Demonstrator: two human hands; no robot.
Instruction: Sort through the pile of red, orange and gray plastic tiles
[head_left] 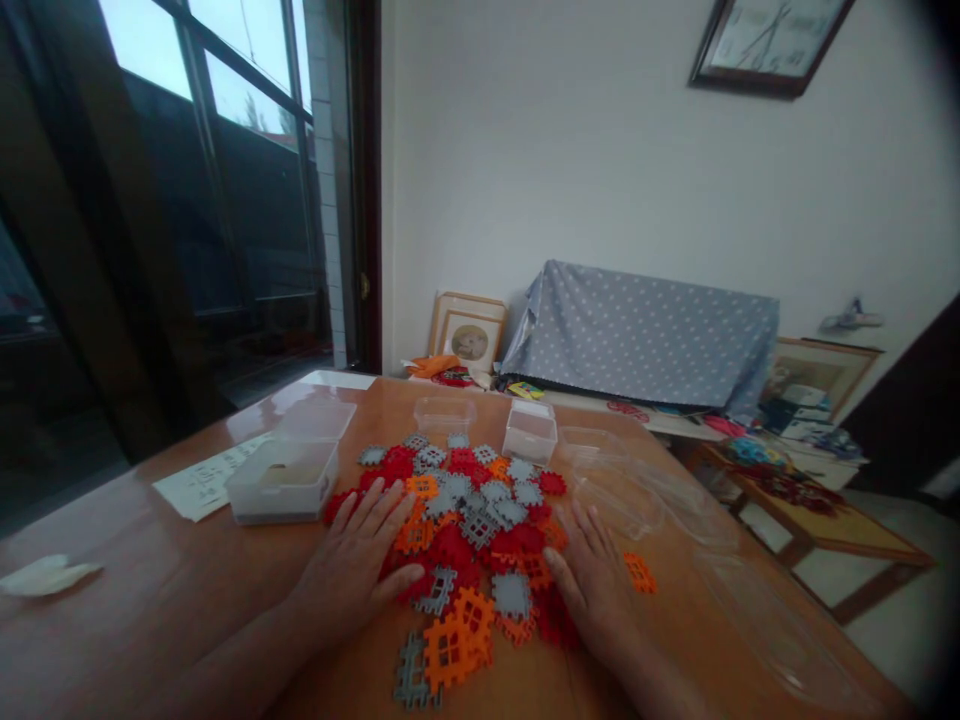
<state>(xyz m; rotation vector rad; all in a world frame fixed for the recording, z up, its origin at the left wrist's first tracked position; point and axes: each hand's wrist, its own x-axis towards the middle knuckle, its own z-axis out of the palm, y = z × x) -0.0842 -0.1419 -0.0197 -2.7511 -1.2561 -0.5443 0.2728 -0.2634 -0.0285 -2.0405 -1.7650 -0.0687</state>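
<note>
A loose pile of interlocking plastic building tiles in red, orange and grey covers the middle of the table, some solid and some latticed. My left hand lies flat at the pile's left side, fingers stretched out and touching its edge. On the opposite side my right hand rests with its fingers spread, the thumb against the tiles. Neither hand grips a piece. One orange tile lies apart, just right of my right hand. Nearest to me, an orange lattice tile overlaps a grey one.
A lidded plastic box stands left beside a written paper sheet. Behind the pile are a white box and a clear container. Clear plastic trays line the right side. A crumpled white tissue lies far left.
</note>
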